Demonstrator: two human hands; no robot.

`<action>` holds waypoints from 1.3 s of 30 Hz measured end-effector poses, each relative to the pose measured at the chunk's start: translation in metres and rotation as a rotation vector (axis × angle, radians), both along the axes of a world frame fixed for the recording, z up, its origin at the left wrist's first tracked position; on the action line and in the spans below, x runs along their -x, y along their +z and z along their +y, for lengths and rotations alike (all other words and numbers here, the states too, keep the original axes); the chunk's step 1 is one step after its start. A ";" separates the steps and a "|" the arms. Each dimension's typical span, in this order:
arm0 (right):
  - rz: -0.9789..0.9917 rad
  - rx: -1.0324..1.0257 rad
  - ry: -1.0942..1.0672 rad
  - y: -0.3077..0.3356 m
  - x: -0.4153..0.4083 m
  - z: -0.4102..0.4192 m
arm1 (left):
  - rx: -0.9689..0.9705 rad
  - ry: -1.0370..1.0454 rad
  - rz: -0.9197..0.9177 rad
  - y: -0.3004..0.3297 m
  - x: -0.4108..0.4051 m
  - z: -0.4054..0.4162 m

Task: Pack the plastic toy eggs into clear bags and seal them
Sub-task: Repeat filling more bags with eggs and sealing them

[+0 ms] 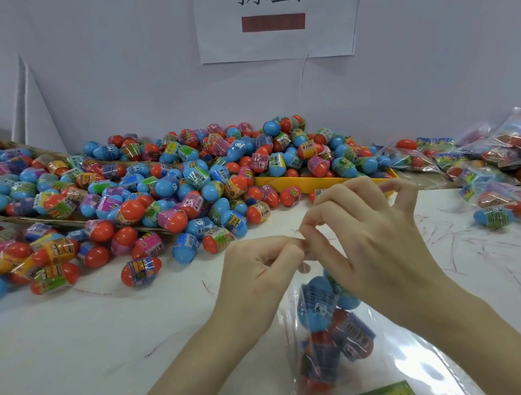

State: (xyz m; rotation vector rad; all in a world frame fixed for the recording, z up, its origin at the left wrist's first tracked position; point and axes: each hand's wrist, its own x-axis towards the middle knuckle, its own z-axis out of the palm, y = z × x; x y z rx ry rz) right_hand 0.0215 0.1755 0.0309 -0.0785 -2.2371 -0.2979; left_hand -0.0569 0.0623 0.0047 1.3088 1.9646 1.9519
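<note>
Both hands, left hand [258, 268] and right hand [357, 236], pinch the clear bag [331, 340] mouth at lower centre; press evenly across the seal.

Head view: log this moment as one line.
left hand: pinches bag top | right hand: pinches bag top | clear bag: holds eggs | step: sealing

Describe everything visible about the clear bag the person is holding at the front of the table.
The clear bag is thin, glossy, crinkled plastic that hangs near the front of the white table. Its top is gathered where the left hand and right hand pinch it together. Inside are several toy eggs with blue and red halves and printed wrappers. Its lower end runs out of view. Whether it is sealed cannot be told.
</note>
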 end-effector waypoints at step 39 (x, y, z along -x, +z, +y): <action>-0.009 0.544 -0.741 0.010 -0.054 0.130 | -0.114 0.050 -0.303 0.005 0.008 0.000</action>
